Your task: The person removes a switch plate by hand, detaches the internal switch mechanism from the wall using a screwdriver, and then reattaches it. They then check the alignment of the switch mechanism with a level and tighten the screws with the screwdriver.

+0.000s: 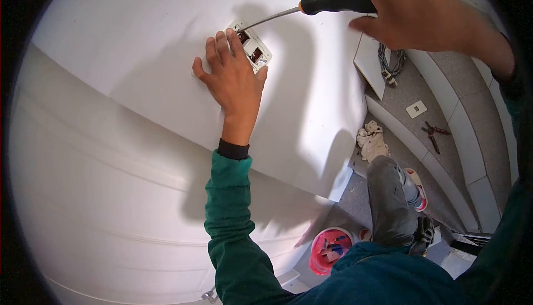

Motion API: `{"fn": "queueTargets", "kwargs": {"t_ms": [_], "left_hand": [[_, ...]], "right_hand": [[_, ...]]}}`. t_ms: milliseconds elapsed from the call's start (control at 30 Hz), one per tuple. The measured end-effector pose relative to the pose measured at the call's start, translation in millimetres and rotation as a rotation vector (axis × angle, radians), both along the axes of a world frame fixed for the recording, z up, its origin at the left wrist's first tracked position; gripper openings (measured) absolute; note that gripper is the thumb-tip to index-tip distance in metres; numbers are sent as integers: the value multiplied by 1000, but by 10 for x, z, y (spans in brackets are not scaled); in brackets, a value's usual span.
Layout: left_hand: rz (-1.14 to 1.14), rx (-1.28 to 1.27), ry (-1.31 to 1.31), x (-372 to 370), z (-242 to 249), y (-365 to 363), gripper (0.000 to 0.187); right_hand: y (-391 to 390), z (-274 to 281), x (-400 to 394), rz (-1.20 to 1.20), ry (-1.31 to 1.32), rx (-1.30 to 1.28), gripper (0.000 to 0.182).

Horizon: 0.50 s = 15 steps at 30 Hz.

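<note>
A white wall socket frame [255, 46] with two dark openings sits tilted on the pale wall surface. My left hand [236, 77] lies against it, fingers spread, the index finger at its upper end and the thumb at its lower end, bracing it. Part of the frame is hidden by those fingers. In my right hand [408, 8], somewhat blurred, is a screwdriver [338, 0] with a black and orange handle. Its long metal shaft slants down to the left, and the tip meets the upper end of the frame near my left index finger.
Curved grey steps at right carry a coiled cable [391, 63], a white cover plate [416, 109] and pliers [435, 135]. A crumpled cloth [372, 141] lies beside my leg. Below stands a pink-lined bucket [320, 259] holding bits and pieces. A white panel [371, 71] leans by the steps.
</note>
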<state>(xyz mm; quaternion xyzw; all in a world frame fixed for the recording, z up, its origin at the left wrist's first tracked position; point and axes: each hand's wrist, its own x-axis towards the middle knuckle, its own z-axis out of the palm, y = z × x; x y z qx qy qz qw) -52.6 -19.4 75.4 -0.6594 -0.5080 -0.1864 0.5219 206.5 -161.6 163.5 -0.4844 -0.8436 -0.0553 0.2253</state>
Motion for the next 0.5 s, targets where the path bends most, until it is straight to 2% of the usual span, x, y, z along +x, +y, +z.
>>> {"fn": "queueTargets", "kwargs": {"t_ms": [33,133,167,233,267,333,367,467,500], "left_hand": [[4,0,1,-10,-2,3,94],[4,23,19,-23,-13,31,95],[1,22,17,-22,-16,40,95],[6,20,13,-31,-25,48,95],[4,20,15,-28,-24,40,95],[19,-1,6,-20,-5,29,95],[19,-1,5,-29,-9,33,95],[7,17,17,-28,-20,51,94],[12,8,15,-33,-26,50,94]], "right_hand": [[227,-50,83,165,-216,422,20],[183,-66,84,162,-684,971,17],[-15,55,-4,108,-376,501,17],[-82,59,-74,48,-63,30,17],[0,-41,-114,-6,-70,250,19],[126,-96,-55,-61,-78,475,21],[143,-40,-67,44,-336,671,21],[24,254,-95,-123,-180,-50,22],[-2,301,-101,-153,-17,-269,22]]}}
